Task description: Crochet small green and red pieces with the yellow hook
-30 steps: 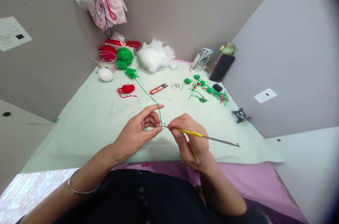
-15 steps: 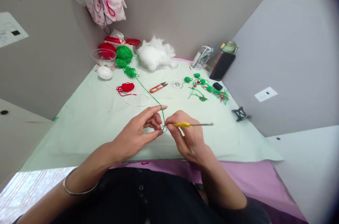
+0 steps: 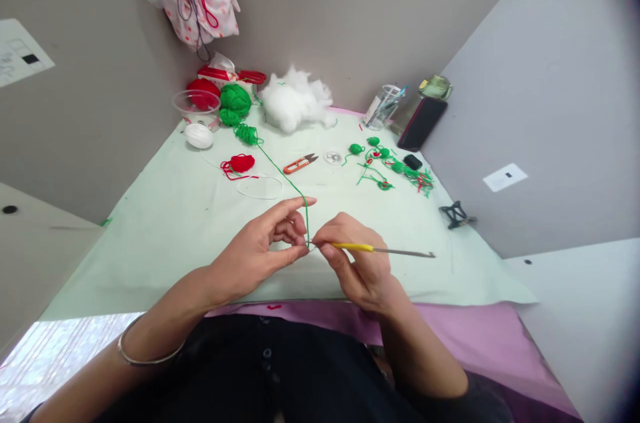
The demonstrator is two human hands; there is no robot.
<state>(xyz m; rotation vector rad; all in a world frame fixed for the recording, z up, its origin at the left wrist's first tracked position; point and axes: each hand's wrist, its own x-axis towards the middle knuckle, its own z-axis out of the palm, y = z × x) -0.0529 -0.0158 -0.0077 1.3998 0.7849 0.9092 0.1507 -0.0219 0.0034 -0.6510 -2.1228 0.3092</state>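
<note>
My right hand (image 3: 363,263) pinches a crochet hook (image 3: 356,247) by its yellow grip; the hook's bare metal end points off to the right. My left hand (image 3: 250,246) holds green yarn (image 3: 307,220) between thumb and fingers, with the strand passing over the raised index finger. Between both sets of fingertips is a small thin loop, too fine to make out well, where the hook's working tip meets the yarn. The strand runs back across the table to a loose green bundle (image 3: 247,134).
Orange thread snips (image 3: 300,164) lie beyond my hands, beside a small clear disc (image 3: 333,158). White stuffing (image 3: 295,103) and a green yarn ball (image 3: 235,100) sit at the back. Small green crocheted pieces (image 3: 397,166), a phone (image 3: 423,124) and a black stand (image 3: 456,215) are right.
The crochet hook has swung in my right hand, its far end now reaching farther right and lower. Both hands stay nearly in place.
</note>
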